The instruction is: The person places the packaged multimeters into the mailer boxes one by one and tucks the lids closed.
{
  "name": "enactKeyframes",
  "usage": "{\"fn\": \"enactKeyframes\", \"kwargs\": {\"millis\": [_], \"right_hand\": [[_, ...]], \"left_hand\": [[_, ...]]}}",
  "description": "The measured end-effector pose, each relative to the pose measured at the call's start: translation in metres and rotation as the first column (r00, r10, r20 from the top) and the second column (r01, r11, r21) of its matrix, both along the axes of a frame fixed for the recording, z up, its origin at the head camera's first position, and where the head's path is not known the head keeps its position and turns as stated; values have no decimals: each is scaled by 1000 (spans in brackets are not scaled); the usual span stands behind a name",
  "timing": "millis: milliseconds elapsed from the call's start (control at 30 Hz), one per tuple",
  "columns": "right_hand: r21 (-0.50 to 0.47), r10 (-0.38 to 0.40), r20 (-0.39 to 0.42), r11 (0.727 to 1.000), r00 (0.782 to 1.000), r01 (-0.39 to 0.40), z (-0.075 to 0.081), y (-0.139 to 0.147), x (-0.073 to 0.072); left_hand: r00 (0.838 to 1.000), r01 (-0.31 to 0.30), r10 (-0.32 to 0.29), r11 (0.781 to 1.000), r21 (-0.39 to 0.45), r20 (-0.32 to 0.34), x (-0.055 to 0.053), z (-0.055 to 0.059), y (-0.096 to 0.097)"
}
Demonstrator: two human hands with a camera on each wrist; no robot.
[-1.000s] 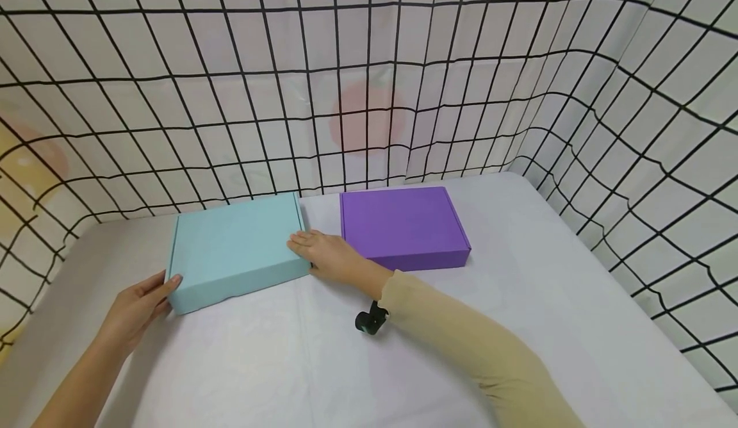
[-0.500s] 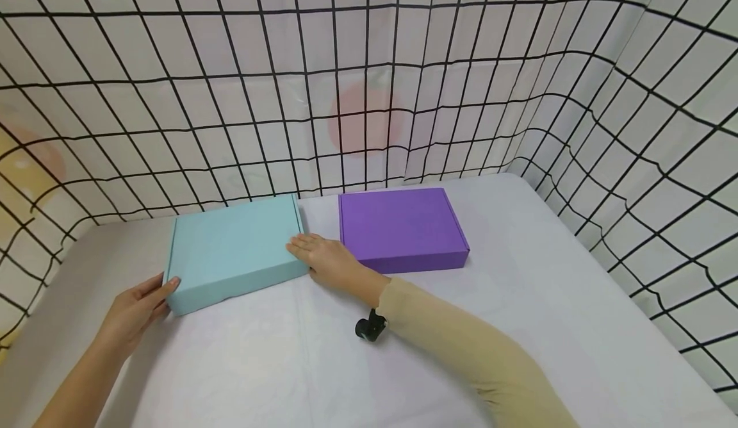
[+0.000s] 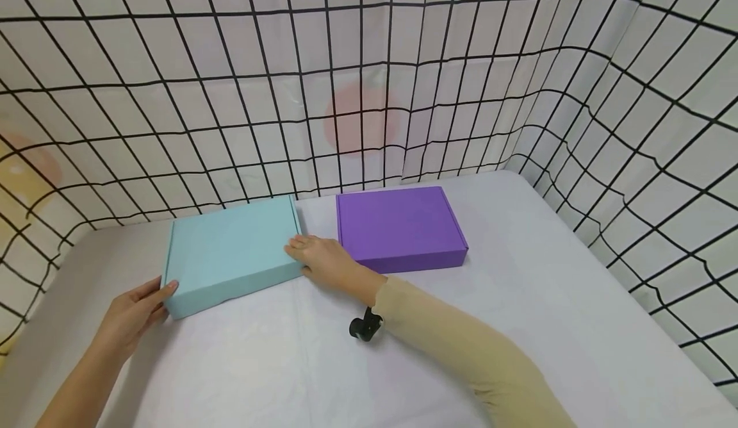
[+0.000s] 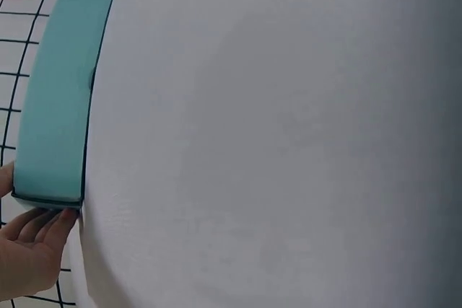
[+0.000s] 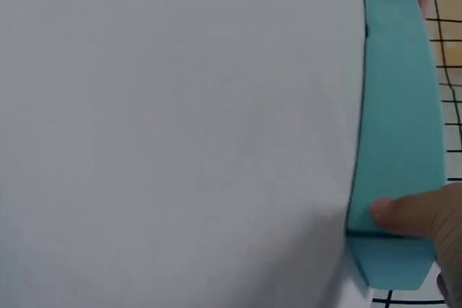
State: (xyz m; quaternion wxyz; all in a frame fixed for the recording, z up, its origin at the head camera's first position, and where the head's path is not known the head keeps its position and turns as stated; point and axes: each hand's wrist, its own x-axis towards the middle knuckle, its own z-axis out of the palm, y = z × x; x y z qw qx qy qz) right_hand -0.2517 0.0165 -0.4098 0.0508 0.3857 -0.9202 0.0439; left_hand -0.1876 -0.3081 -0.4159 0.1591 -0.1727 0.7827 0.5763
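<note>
A light blue flat cardboard box (image 3: 233, 242) lies on the white-covered table, angled slightly at the left. At its near left corner my left hand (image 3: 129, 316) grips it, thumb on the top edge and fingers around the side. My right hand (image 3: 328, 263) holds the near right corner, its fingers over the top. In the right wrist view, the thumb (image 5: 404, 214) presses on the long front side. A purple box (image 3: 403, 226) of similar shape lies just right of the blue one, partly behind my right wrist. Both lids are down, so the insides are hidden.
A black wire grid (image 3: 360, 72) stands along the back of the table and continues down the right side. White sheeting hangs behind it. The white table cover (image 3: 277, 364) spreads in front of the boxes. A small black camera (image 3: 364, 327) hangs under my right wrist.
The head view has shifted slightly. Both hands keep their places on the blue box, and any movement of the box itself is too small to tell.
</note>
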Motion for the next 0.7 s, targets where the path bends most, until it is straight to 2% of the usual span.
{"fn": "enactKeyframes", "kwargs": {"millis": [67, 133, 200, 233, 300, 367, 433, 467, 500, 567, 633, 700], "right_hand": [[-18, -35, 25, 999, 999, 36, -1, -2, 3], [-90, -76, 91, 992, 993, 84, -2, -6, 5], [-221, -96, 210, 965, 973, 143, -4, -10, 8], [-297, -90, 278, 939, 956, 175, -5, -13, 10], [-439, -59, 414, 861, 908, 256, -8, -18, 11], [-518, -38, 527, 778, 849, 356, -10, -23, 10], [-526, -60, 614, 712, 787, 465, -12, -27, 5], [-514, -77, 659, 681, 749, 522, -12, -29, 2], [-493, -97, 694, 659, 714, 568, -12, -30, -1], [-450, -134, 739, 631, 660, 632, -14, -31, -5], [-429, -146, 765, 612, 628, 664, -15, -30, -9], [-420, -147, 775, 607, 615, 675, -16, -29, -10]], "left_hand": [[1000, 0, 1, 1000, 7, -7, 0, -1, 0], [1000, -7, 7, 999, 35, -13, 0, -1, -2], [1000, -15, 16, 998, 58, -17, 0, 0, -3], [1000, -27, 28, 997, 75, -12, 2, 0, -4], [999, -48, 49, 994, 95, -3, 4, 0, -5], [998, -62, 63, 994, 88, -1, 5, 0, -6], [998, -65, 65, 995, 75, 1, 6, 2, -5], [998, -60, 60, 996, 68, 2, 5, 2, -5], [999, -53, 52, 997, 53, 5, 5, 3, -4], [1000, -26, 26, 1000, 14, 9, 4, 5, -2], [1000, 17, -17, 999, -38, 9, 3, 7, 0], [997, 74, -78, 985, -157, -19, 3, 9, 1]]}}
